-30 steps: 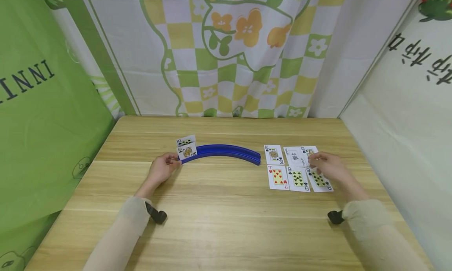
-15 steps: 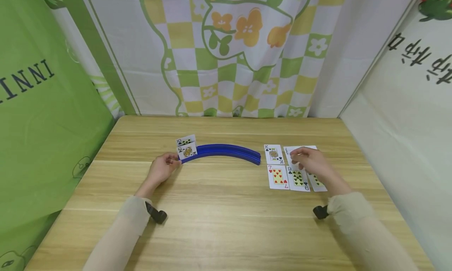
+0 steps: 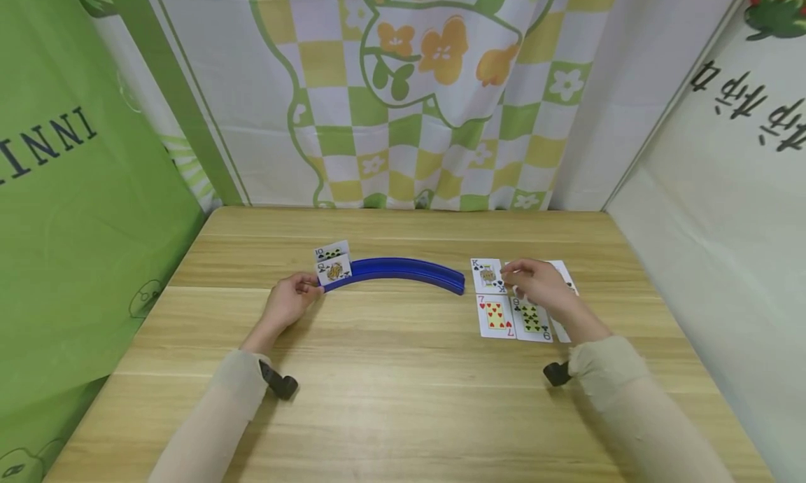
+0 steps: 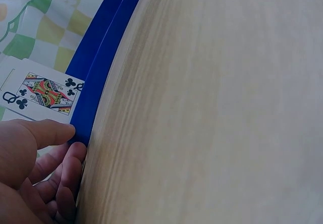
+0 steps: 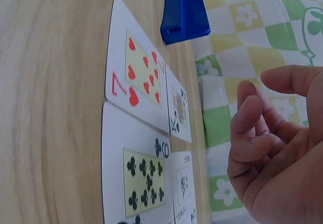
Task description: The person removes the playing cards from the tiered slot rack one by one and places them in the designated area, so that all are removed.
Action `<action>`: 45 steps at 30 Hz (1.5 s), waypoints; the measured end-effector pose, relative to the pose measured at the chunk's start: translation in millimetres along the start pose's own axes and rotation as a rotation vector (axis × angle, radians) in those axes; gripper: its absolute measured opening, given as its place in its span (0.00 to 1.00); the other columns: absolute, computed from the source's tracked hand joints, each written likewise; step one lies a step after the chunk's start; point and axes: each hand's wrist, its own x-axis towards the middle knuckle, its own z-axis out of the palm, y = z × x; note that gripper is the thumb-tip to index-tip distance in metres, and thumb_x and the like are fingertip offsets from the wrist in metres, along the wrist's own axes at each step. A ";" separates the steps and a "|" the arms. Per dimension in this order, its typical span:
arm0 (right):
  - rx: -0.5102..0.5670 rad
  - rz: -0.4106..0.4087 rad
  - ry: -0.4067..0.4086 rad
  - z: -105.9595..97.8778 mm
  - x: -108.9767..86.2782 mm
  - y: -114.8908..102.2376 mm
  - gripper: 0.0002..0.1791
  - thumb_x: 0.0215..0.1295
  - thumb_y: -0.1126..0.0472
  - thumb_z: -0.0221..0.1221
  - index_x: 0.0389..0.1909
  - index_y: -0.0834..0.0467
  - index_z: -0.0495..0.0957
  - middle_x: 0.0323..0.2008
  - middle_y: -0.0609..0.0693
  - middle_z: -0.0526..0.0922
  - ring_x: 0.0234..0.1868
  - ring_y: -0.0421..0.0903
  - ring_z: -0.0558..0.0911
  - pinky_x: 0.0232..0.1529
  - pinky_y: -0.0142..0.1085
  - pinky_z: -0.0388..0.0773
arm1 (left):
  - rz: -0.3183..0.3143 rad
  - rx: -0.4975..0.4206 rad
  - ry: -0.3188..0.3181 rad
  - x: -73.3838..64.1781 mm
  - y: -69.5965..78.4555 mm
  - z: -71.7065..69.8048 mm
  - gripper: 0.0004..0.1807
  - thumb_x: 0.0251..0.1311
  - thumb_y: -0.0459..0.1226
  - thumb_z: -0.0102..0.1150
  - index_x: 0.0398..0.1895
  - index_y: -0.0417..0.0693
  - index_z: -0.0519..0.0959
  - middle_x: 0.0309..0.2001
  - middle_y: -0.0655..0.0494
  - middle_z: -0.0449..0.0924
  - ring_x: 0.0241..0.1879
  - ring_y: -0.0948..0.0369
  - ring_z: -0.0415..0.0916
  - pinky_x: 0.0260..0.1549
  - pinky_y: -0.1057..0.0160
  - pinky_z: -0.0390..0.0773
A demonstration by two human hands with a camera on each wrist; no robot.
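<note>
My left hand (image 3: 292,301) pinches the left end of a curved blue card holder (image 3: 406,267), thumb in front in the left wrist view. Standing in that end are a queen of clubs (image 4: 48,94) and, behind it, a black ten (image 3: 330,249). My right hand (image 3: 538,285) hovers over the flat playing cards at the right, fingers loosely bent with nothing between thumb and forefinger. Closest to its fingertips is the king of spades (image 3: 485,276). Below lie a seven of hearts (image 3: 495,316) and a nine of clubs (image 3: 531,320). The hand partly covers the cards farther right.
A white card with printed lettering (image 5: 184,187) lies beside the king in the right wrist view. The wooden table (image 3: 403,392) reaches a checked curtain (image 3: 403,140) at the back. A green cloth (image 3: 94,210) hangs at the left.
My right hand has moved left across the top row, from the right-hand queen to beside the king. The left hand, holder and cards have stayed put.
</note>
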 end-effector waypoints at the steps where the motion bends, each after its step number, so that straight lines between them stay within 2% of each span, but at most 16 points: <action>1: 0.003 0.000 -0.002 1.1 0.2 -1.2 0.21 0.73 0.52 0.53 0.60 0.59 0.74 0.51 0.62 0.83 0.41 0.51 0.80 0.32 0.34 0.74 | 0.001 0.001 -0.001 0.3 -0.4 0.1 0.19 0.65 0.42 0.62 0.55 0.40 0.79 0.45 0.44 0.85 0.45 0.51 0.81 0.39 0.64 0.75; 4: 0.013 -0.003 -0.011 5.0 1.6 -4.4 0.22 0.73 0.51 0.54 0.60 0.58 0.74 0.51 0.60 0.83 0.42 0.51 0.80 0.35 0.36 0.76 | 0.005 0.005 0.001 0.6 -0.8 0.2 0.19 0.65 0.42 0.62 0.55 0.40 0.79 0.45 0.44 0.85 0.45 0.51 0.81 0.40 0.63 0.75; 13: 0.048 -0.053 -0.021 20.9 7.7 -16.5 0.18 0.72 0.52 0.55 0.56 0.57 0.77 0.44 0.55 0.85 0.33 0.44 0.77 0.32 0.34 0.74 | 0.012 0.000 -0.001 0.5 -1.6 -0.6 0.19 0.65 0.41 0.62 0.55 0.40 0.79 0.44 0.44 0.85 0.45 0.51 0.81 0.39 0.63 0.76; 16: 0.062 -0.081 -0.033 26.5 8.9 -20.0 0.19 0.72 0.54 0.53 0.57 0.60 0.76 0.43 0.56 0.84 0.32 0.44 0.77 0.29 0.33 0.72 | 0.008 -0.001 -0.001 0.6 -1.1 -0.1 0.19 0.65 0.42 0.62 0.55 0.40 0.79 0.44 0.44 0.85 0.44 0.52 0.80 0.38 0.65 0.75; 21: 0.102 -0.102 -0.061 36.5 11.0 -22.5 0.19 0.72 0.57 0.53 0.58 0.62 0.76 0.46 0.62 0.84 0.32 0.45 0.78 0.28 0.34 0.73 | 0.002 -0.002 -0.003 0.5 -0.7 0.2 0.19 0.65 0.42 0.62 0.54 0.40 0.79 0.44 0.44 0.85 0.44 0.52 0.80 0.37 0.66 0.74; 27: 0.115 -0.106 -0.081 45.4 10.8 -28.7 0.17 0.72 0.55 0.54 0.56 0.57 0.77 0.47 0.63 0.83 0.36 0.52 0.79 0.27 0.34 0.72 | -0.001 0.002 -0.005 0.7 -0.4 -0.7 0.19 0.65 0.42 0.62 0.54 0.40 0.79 0.44 0.44 0.85 0.43 0.52 0.80 0.37 0.65 0.74; 30: 0.122 -0.117 -0.085 49.6 10.8 -33.8 0.17 0.72 0.54 0.54 0.55 0.57 0.78 0.47 0.61 0.84 0.40 0.56 0.79 0.30 0.36 0.74 | -0.001 -0.001 -0.003 0.8 0.1 -1.0 0.19 0.65 0.42 0.62 0.55 0.40 0.79 0.44 0.44 0.85 0.44 0.52 0.80 0.37 0.65 0.74; 33: 0.131 -0.136 -0.086 54.9 11.9 -39.0 0.17 0.72 0.53 0.55 0.55 0.57 0.78 0.46 0.60 0.85 0.44 0.59 0.80 0.38 0.41 0.79 | 0.000 -0.006 -0.004 1.0 0.0 -0.7 0.19 0.65 0.42 0.62 0.55 0.39 0.79 0.44 0.43 0.84 0.44 0.52 0.80 0.37 0.65 0.74; 36: 0.123 -0.152 -0.084 59.8 12.2 -44.4 0.16 0.72 0.53 0.56 0.54 0.57 0.79 0.45 0.58 0.85 0.44 0.60 0.80 0.42 0.46 0.80 | 0.000 -0.011 -0.005 1.0 0.1 -0.2 0.19 0.65 0.41 0.62 0.55 0.40 0.79 0.44 0.43 0.84 0.44 0.52 0.80 0.36 0.65 0.74; 40: 0.113 -0.153 -0.079 65.2 11.6 -51.7 0.16 0.71 0.52 0.57 0.53 0.55 0.80 0.44 0.56 0.86 0.38 0.55 0.79 0.39 0.45 0.79 | 0.002 -0.010 -0.006 0.6 0.3 -0.1 0.19 0.65 0.41 0.62 0.55 0.40 0.79 0.44 0.43 0.84 0.44 0.52 0.80 0.36 0.65 0.74; 43: 0.106 -0.160 -0.086 68.6 11.8 -55.7 0.16 0.71 0.52 0.57 0.53 0.55 0.80 0.46 0.55 0.85 0.39 0.50 0.80 0.43 0.46 0.80 | 0.001 -0.009 -0.008 -0.1 0.7 -0.6 0.19 0.65 0.41 0.62 0.55 0.40 0.79 0.44 0.43 0.84 0.44 0.52 0.80 0.36 0.65 0.74; 45: 0.105 -0.169 -0.096 70.7 12.2 -57.3 0.16 0.71 0.52 0.57 0.54 0.55 0.79 0.49 0.55 0.85 0.41 0.50 0.81 0.47 0.48 0.80 | 0.000 -0.013 -0.008 -0.6 1.2 -0.8 0.19 0.65 0.42 0.62 0.55 0.40 0.79 0.45 0.43 0.84 0.45 0.51 0.80 0.37 0.65 0.74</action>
